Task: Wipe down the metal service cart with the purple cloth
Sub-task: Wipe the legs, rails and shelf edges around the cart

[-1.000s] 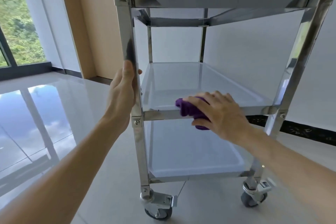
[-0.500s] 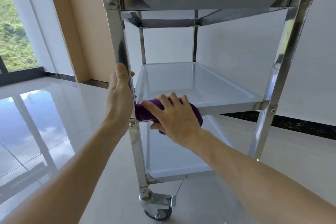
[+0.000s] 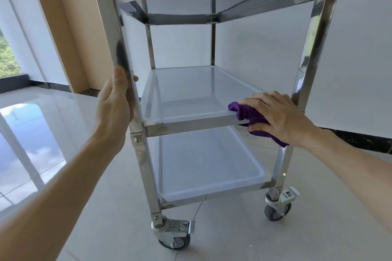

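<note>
- Steel makes up the whole service cart (image 3: pixel 203 127): I count three shelves, four corner posts, and two castors in view, both at the near side.
- I have my left hand (image 3: pixel 114 108) wrapped round the near-left post (image 3: pixel 121 53), thumb on its inner face, just above the middle shelf.
- My right hand (image 3: pixel 275 116) presses the purple cloth (image 3: pixel 248 114) over the near edge of the middle shelf (image 3: pixel 191 95), fingers spread on top, thumb under, right beside the near-right post (image 3: pixel 305 65).
- Cloth folds over that rim and hangs below it.
- Open edge runs leftward from the cloth to the left post; both lower shelves lie bare.
- Glossy tiled floor (image 3: pixel 53 133) spreads open at left.
</note>
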